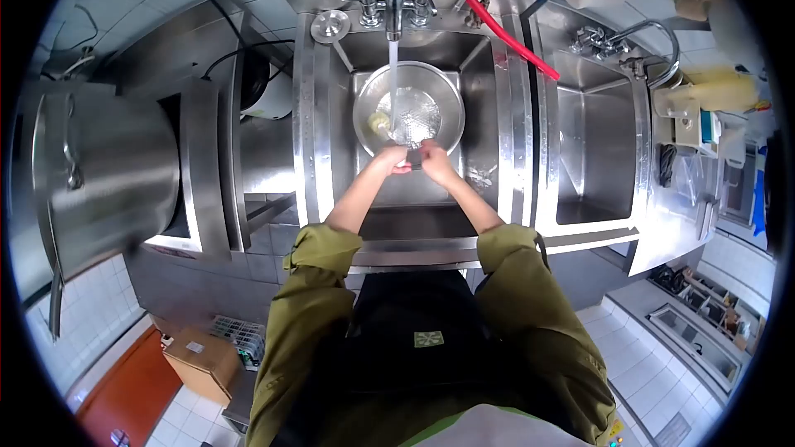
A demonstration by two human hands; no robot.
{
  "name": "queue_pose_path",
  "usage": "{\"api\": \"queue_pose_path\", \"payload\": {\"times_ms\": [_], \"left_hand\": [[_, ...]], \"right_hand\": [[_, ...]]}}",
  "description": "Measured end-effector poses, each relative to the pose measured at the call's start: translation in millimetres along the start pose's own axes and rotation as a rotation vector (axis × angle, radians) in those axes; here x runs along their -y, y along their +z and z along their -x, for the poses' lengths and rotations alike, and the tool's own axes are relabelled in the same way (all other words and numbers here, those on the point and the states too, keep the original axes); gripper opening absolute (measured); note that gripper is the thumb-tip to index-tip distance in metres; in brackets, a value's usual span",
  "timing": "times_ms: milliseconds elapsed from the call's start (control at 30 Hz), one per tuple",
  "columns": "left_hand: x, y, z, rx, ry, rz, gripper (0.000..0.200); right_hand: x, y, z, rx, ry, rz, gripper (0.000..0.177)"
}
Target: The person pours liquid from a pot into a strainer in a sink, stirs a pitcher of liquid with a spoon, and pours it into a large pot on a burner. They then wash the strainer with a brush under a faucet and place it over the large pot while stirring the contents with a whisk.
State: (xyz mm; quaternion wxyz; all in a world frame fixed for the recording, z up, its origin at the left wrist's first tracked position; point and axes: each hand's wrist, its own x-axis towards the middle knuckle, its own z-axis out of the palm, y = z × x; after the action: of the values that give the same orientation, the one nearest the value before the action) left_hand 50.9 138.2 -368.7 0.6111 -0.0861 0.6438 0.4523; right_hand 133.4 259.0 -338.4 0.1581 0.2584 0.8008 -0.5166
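A round metal bowl (454, 108) stands in the sink (480, 174), under a stream of water from the tap (394, 0). Inside the bowl, at the left, lies a pale yellow lump (379, 124) too small to name. My left hand (392, 158) and my right hand (434, 161) are close together over the bowl's near rim, with fingers closed. Between them shows a small dark piece (415, 158); whether it is a handle or a separate object I cannot make out. Both forearms reach in over the sink's front edge.
A metal drain strainer (330, 26) sits on the back ledge, left of the tap handles. A red hose (489, 16) hangs down at the back right. A second sink (592, 149) is to the right, and a large steel vessel (108, 174) stands at the left.
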Motion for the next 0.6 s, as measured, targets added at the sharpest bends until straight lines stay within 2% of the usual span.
{"api": "queue_pose_path", "payload": {"times_ms": [67, 100, 167, 200, 267, 300, 333, 367, 433, 467, 567, 600], "left_hand": [[-12.8, 3.4, -1.0, -0.211, -0.059, -0.401, 0.030], [11.2, 14.3, -23.9, -0.634, 0.139, -0.789, 0.025], [32.6, 35.0, -40.9, -0.881, 0.274, -0.742, 0.023], [37.0, 34.0, -44.3, -0.767, 0.281, -0.954, 0.024], [28.9, 23.0, -31.3, -0.513, 0.284, -1.353, 0.026], [14.8, 8.3, -26.0, -0.413, 0.291, -1.391, 0.025], [17.1, 0.5, -33.7, -0.547, 0.275, -1.278, 0.024], [18.6, -1.5, -38.2, -0.676, 0.256, -1.158, 0.023], [28.7, 14.2, -39.7, -0.637, 0.243, -1.271, 0.022], [33.3, 21.7, -36.7, -0.612, 0.233, -1.326, 0.022], [21.4, 5.5, -31.0, -0.404, 0.266, -1.408, 0.027], [13.9, 4.0, -33.1, -0.531, 0.196, -1.276, 0.031]], "right_hand": [[-35.0, 7.0, -12.9, -0.259, 0.159, -0.029, 0.033], [-53.3, 12.7, -21.6, -0.388, 0.237, -0.045, 0.035], [-60.0, 16.6, -19.7, -0.407, 0.466, 0.064, 0.037], [-62.1, 16.7, -19.4, -0.414, 0.582, 0.118, 0.039], [-114.6, 39.0, -41.2, -0.386, 0.722, -0.145, 0.042], [-133.9, 49.3, -49.9, -0.368, 0.786, -0.279, 0.044], [-106.4, 31.6, -41.4, -0.184, 0.817, -0.426, 0.043], [-109.5, 35.9, -44.3, -0.162, 0.798, -0.487, 0.042], [-115.3, 44.5, -51.3, -0.123, 0.760, -0.605, 0.041], [-107.9, 44.3, -49.6, -0.149, 0.701, -0.571, 0.042], [-95.8, 38.6, -53.1, -0.130, 0.788, -0.638, 0.040], [-92.7, 36.3, -56.9, -0.111, 0.790, -0.634, 0.039]]}}
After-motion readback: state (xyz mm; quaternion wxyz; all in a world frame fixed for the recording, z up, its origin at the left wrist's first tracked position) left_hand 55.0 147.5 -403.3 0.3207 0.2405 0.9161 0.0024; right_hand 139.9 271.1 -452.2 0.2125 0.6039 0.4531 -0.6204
